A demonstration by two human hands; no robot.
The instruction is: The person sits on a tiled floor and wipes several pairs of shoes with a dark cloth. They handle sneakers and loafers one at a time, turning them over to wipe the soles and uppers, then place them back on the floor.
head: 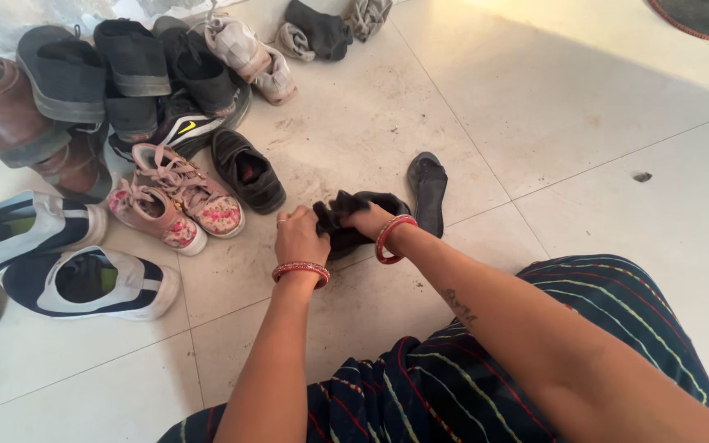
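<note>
Two hands: both closed on one dark sock (pixel 346 220), low over the pale tiled floor (pixel 551 123).
Left hand (pixel 299 236): fingers curled, pinching the sock's near edge; red bangle (pixel 301 270) at the wrist.
Right hand (pixel 368 218): gripping the bunched fabric from the other side, partly buried in it.
Second sock (pixel 428 190): flat on the tile, just beside the right hand.
Step in hand: probably bunching or folding the held sock.
Next move calls for: likely a firm grip while gathering loose fabric, with the flat sock within reach.
Nearby: black shoe (pixel 248 171) and pink floral sneakers (pixel 176 199) left of the hands.
</note>
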